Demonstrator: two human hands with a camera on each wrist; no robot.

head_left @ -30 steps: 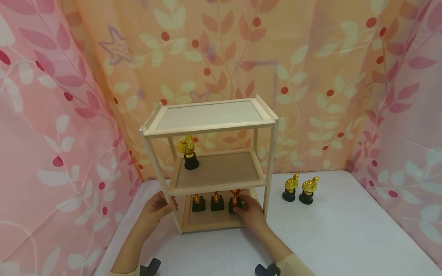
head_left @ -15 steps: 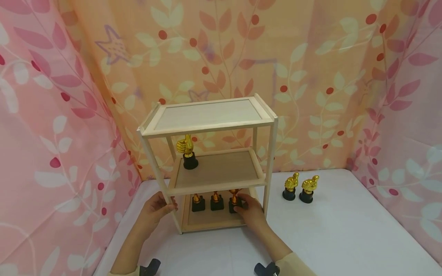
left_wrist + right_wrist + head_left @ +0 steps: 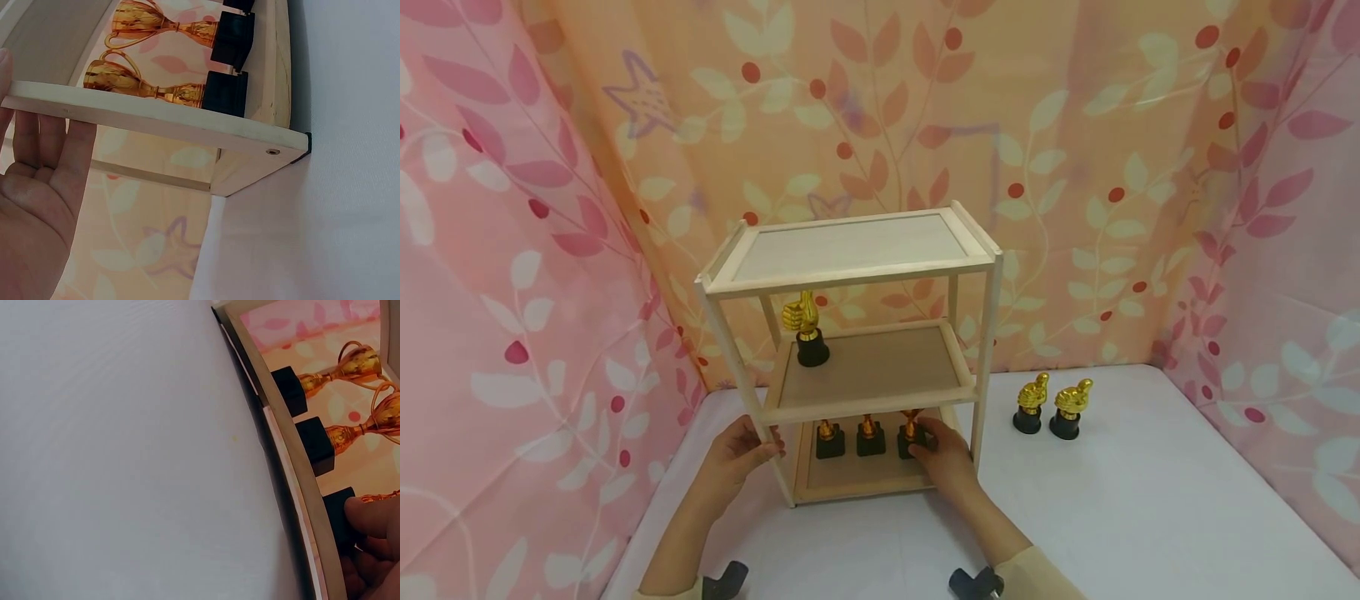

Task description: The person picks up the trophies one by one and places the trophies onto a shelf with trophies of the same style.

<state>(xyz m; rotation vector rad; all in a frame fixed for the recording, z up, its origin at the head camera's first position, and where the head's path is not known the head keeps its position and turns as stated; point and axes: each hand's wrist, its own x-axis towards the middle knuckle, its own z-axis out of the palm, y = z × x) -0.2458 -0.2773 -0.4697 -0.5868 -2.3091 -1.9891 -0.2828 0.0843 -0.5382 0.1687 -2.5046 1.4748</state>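
Left hand [image 3: 741,457] grips rack post [image 3: 733,359], right hand [image 3: 947,457] pinches trophy [image 3: 906,437], lower centre; sideways knock could topple neighbouring cup [image 3: 871,438].

There are 3 cup trophies [image 3: 871,442], 3 thumbs-up trophies [image 3: 1067,427], 1 rack [image 3: 853,250] and 2 hands [image 3: 733,457].

Head view high, forward and down; wrist views close, cup trophies [image 3: 195,31] in both.

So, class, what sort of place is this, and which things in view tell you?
Probably a staged tabletop set-up rather than an ordinary room: leaf-print hangings close in three sides of a white-covered table, which bears a three-tier shelf with trophies on it.
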